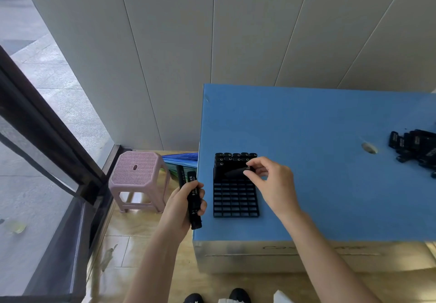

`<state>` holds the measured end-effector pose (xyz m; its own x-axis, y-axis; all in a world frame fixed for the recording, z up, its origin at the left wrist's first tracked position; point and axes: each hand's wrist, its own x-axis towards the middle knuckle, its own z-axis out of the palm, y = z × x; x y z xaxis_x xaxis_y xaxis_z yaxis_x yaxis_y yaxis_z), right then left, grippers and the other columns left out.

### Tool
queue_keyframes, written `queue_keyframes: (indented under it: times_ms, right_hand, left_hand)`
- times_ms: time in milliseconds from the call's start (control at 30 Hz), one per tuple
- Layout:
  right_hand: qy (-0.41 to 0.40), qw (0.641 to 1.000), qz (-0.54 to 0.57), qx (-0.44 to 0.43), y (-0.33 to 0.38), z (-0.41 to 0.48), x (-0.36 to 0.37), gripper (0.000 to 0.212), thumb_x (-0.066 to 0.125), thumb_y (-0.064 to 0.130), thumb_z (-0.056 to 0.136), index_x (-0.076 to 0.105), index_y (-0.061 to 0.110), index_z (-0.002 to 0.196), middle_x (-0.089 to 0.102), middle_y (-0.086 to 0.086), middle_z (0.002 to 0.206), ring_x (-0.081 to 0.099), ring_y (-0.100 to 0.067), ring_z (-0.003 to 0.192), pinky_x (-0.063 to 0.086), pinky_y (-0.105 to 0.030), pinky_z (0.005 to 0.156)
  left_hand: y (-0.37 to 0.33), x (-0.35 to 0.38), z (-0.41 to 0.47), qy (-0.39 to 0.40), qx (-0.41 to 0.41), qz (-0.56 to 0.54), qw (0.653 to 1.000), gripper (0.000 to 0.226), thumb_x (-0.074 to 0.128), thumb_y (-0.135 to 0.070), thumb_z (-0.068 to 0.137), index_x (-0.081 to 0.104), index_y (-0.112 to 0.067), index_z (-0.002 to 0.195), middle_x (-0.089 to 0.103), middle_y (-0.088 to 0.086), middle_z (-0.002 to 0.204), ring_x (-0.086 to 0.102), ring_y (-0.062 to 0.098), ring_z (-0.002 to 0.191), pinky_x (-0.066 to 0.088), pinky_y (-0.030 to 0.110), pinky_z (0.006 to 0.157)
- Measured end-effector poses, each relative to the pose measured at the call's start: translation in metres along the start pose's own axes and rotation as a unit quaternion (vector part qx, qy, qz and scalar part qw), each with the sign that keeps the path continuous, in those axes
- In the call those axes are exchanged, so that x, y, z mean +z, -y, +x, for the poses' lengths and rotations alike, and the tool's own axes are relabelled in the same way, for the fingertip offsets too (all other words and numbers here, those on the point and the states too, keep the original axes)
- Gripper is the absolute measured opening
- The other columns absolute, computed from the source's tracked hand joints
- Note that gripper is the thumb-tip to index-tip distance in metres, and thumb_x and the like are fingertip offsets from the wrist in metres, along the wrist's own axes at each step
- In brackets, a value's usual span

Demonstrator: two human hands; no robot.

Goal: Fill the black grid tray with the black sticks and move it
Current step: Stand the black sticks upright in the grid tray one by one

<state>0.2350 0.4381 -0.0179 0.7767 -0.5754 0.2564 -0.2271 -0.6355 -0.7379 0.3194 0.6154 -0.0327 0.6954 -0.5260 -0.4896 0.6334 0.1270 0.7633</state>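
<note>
A black grid tray lies near the left front corner of the blue table. Its far rows hold upright black sticks; the near rows are empty cells. My right hand pinches one black stick, tilted over the filled rows at the tray's far right. My left hand hovers just left of the table edge, gripping a bundle of black sticks with white print. A loose pile of black sticks lies at the table's right edge.
A pink plastic stool stands on the floor left of the table, by a glass door with a black frame. A small hole marks the table top near the pile. My shoes show below.
</note>
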Motion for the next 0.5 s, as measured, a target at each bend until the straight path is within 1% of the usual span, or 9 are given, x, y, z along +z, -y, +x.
queue_keyframes:
  times_ms: [100,200,233,300,367,433,500]
  right_hand:
    - [0.021,0.997,-0.061,-0.053,0.001,0.007,0.005,0.015,0.073,0.016,0.078,0.067,0.014,0.091,0.067,0.009,0.084,0.061,-0.006,0.074,0.048,-0.013,0.075]
    - [0.036,0.993,-0.081,-0.081,0.003,0.013,0.012,0.014,0.072,0.018,0.079,0.067,0.013,0.091,0.069,0.006,0.086,0.061,-0.005,0.077,0.044,-0.009,0.075]
    - [0.042,0.991,-0.085,-0.089,0.004,0.014,0.014,0.013,0.071,0.017,0.079,0.067,0.013,0.091,0.070,0.005,0.087,0.062,-0.007,0.079,0.046,-0.012,0.075]
    - [0.053,0.989,-0.090,-0.107,0.004,0.017,0.018,0.012,0.071,0.014,0.079,0.069,0.011,0.091,0.071,0.002,0.088,0.065,-0.012,0.081,0.052,-0.024,0.077]
    - [0.062,0.986,-0.090,-0.126,0.004,0.020,0.020,0.012,0.070,0.013,0.080,0.071,0.010,0.092,0.071,0.001,0.090,0.066,-0.013,0.081,0.054,-0.030,0.078]
    - [0.073,0.983,-0.098,-0.139,0.004,0.024,0.023,0.013,0.068,0.015,0.082,0.072,0.011,0.093,0.070,0.002,0.092,0.065,-0.015,0.081,0.053,-0.030,0.076]
    - [0.072,0.977,-0.121,-0.157,0.004,0.025,0.025,0.012,0.066,0.017,0.084,0.072,0.011,0.092,0.067,0.003,0.089,0.061,-0.016,0.074,0.050,-0.029,0.066]
  left_hand:
    - [0.001,0.000,-0.001,0.001,0.006,0.018,1.000,0.014,0.047,-0.015,0.094,0.052,-0.004,0.086,0.049,0.006,0.063,0.044,0.015,0.043,0.034,0.020,0.036]
    - [0.001,0.000,-0.003,0.006,0.011,0.029,0.999,0.016,0.049,-0.017,0.094,0.053,-0.004,0.085,0.050,0.005,0.062,0.044,0.016,0.044,0.033,0.019,0.036]
    - [0.001,0.001,-0.004,0.006,0.011,0.030,0.999,0.017,0.049,-0.018,0.094,0.053,-0.004,0.085,0.050,0.005,0.062,0.044,0.015,0.044,0.033,0.019,0.036]
    - [0.000,0.001,-0.005,0.005,0.012,0.029,0.999,0.018,0.049,-0.019,0.094,0.053,-0.004,0.084,0.050,0.005,0.062,0.044,0.015,0.044,0.032,0.019,0.036]
    - [0.000,0.000,-0.007,0.002,0.015,0.026,1.000,0.019,0.049,-0.019,0.094,0.053,-0.004,0.083,0.050,0.005,0.063,0.044,0.014,0.044,0.032,0.019,0.036]
    - [-0.001,0.000,-0.008,-0.002,0.019,0.026,0.999,0.020,0.048,-0.019,0.094,0.054,-0.004,0.082,0.049,0.005,0.063,0.044,0.014,0.044,0.032,0.019,0.036]
    - [-0.002,0.000,-0.009,-0.005,0.024,0.027,0.999,0.021,0.047,-0.019,0.095,0.054,-0.004,0.080,0.048,0.005,0.064,0.044,0.014,0.043,0.032,0.019,0.036]
